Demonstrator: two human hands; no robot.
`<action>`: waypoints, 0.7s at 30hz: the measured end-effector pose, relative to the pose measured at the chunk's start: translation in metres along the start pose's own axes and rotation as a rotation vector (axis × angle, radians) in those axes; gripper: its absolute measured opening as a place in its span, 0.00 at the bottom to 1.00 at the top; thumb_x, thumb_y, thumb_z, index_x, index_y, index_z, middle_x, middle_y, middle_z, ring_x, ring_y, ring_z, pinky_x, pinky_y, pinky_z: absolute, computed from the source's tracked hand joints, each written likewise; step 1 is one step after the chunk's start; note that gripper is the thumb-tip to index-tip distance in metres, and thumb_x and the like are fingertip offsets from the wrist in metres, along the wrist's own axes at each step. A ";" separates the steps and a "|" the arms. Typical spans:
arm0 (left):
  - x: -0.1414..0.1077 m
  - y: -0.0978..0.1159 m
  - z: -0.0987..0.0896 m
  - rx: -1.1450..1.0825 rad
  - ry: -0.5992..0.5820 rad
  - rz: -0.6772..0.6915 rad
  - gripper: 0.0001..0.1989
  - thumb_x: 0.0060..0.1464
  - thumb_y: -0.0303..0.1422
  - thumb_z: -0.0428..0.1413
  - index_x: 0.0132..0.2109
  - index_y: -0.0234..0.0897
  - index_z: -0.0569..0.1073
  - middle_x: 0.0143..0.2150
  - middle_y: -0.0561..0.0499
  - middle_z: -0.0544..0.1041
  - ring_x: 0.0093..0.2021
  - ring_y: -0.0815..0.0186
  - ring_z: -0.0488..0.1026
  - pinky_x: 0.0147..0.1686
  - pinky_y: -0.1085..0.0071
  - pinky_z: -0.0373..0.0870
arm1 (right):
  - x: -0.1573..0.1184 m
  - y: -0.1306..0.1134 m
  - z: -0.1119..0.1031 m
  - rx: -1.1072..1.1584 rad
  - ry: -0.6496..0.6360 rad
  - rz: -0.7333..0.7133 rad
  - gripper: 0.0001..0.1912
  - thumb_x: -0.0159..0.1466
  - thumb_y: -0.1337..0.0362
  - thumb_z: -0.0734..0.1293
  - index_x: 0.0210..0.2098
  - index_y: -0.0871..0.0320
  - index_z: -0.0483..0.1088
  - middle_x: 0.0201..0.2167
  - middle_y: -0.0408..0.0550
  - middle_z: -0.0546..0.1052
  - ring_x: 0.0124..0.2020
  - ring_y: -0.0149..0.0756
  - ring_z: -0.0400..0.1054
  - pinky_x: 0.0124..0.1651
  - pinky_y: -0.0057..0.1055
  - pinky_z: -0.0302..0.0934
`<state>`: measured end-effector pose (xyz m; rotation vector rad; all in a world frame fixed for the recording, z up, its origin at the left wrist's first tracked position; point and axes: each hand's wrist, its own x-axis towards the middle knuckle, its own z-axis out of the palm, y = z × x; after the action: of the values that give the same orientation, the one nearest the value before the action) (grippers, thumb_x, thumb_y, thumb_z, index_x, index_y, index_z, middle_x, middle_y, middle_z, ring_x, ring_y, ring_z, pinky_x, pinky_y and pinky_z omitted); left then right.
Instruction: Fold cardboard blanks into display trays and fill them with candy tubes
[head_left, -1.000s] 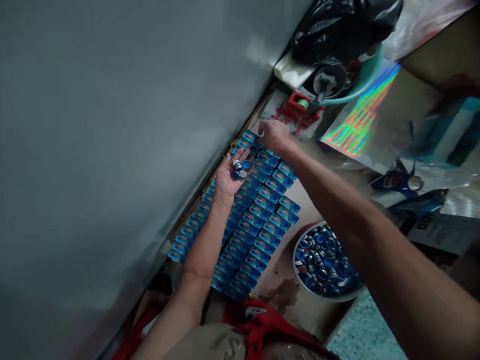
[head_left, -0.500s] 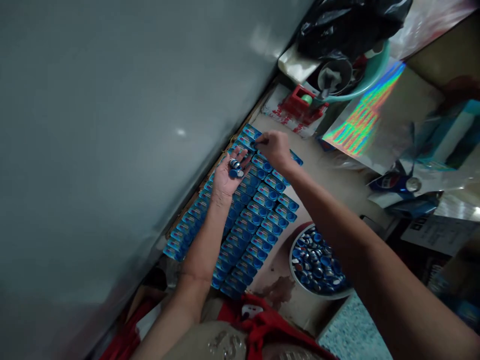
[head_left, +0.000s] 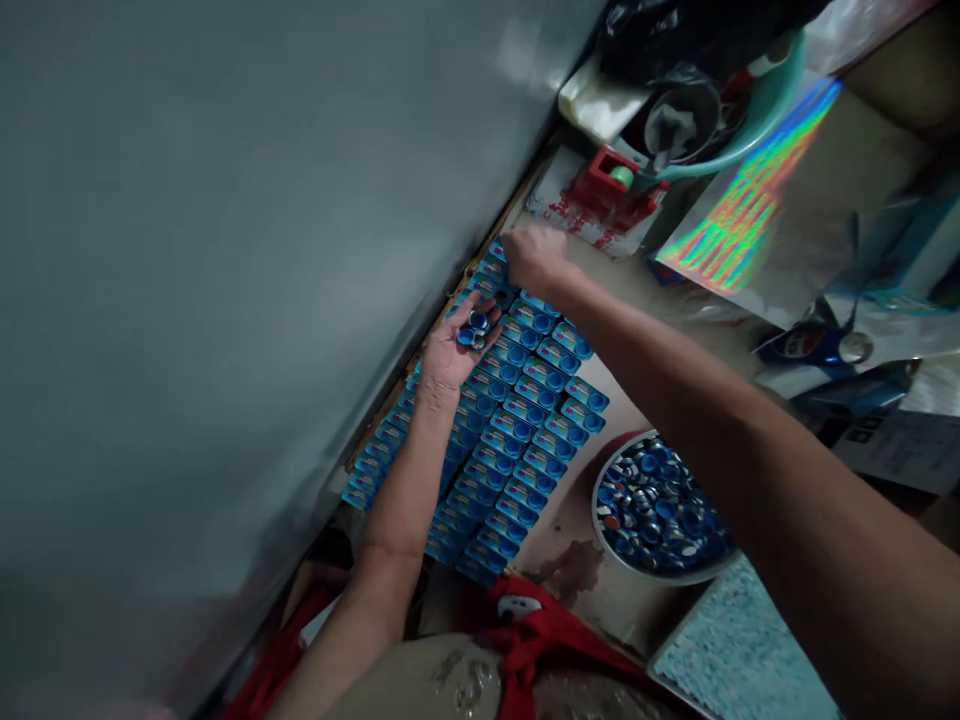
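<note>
My left hand (head_left: pixel 445 356) is palm up over the rows of blue cards, cupped under several small round blue-and-silver caps (head_left: pixel 475 331). Blue printed cards (head_left: pixel 527 410) lie in overlapping slanting rows, many showing a round blue spot at one end. At the far end of these rows my right hand (head_left: pixel 535 254) is bent downward with its fingers closed. Its fingertips and whatever they pinch are hidden behind the hand. A round metal bowl (head_left: pixel 595 508) full of similar loose caps (head_left: pixel 652 505) stands to the right, partly behind my right forearm.
A grey wall (head_left: pixel 247 250) runs along the left. Beyond the cards are a red tape dispenser (head_left: pixel 606 180) and a teal basin (head_left: pixel 772 125) with a black plastic bag (head_left: pixel 675 40). A shiny rainbow-reflecting sheet (head_left: pixel 739 230) and blue-handled scissors (head_left: pixel 806 345) lie right.
My right hand has moved slightly up toward the far end of the rows, and its fingertips are now hidden. The caps in my left palm have shifted. The view has moved slightly.
</note>
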<state>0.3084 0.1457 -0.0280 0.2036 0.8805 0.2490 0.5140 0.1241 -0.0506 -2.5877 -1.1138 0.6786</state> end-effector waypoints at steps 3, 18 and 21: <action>-0.004 -0.006 0.000 -0.012 0.017 0.008 0.24 0.67 0.23 0.50 0.65 0.38 0.77 0.51 0.46 0.87 0.56 0.60 0.84 0.65 0.57 0.76 | -0.053 -0.016 -0.008 0.025 0.014 -0.024 0.09 0.67 0.64 0.71 0.44 0.58 0.82 0.42 0.54 0.83 0.47 0.45 0.77 0.51 0.38 0.68; 0.002 -0.043 -0.009 -0.072 0.096 -0.057 0.22 0.77 0.42 0.48 0.56 0.35 0.83 0.47 0.44 0.87 0.55 0.58 0.84 0.57 0.64 0.80 | -0.131 -0.008 0.023 0.490 0.018 -0.066 0.14 0.55 0.73 0.69 0.41 0.56 0.79 0.32 0.43 0.79 0.33 0.34 0.72 0.37 0.30 0.61; 0.004 -0.043 -0.008 -0.092 0.075 -0.015 0.21 0.77 0.37 0.48 0.60 0.34 0.81 0.51 0.45 0.87 0.55 0.61 0.83 0.56 0.68 0.79 | -0.137 -0.003 0.026 0.558 0.064 -0.106 0.14 0.53 0.74 0.66 0.37 0.55 0.76 0.30 0.41 0.76 0.31 0.33 0.69 0.35 0.29 0.61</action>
<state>0.3098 0.1067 -0.0473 0.1024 0.9420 0.2841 0.4169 0.0271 -0.0281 -2.0491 -0.8782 0.7479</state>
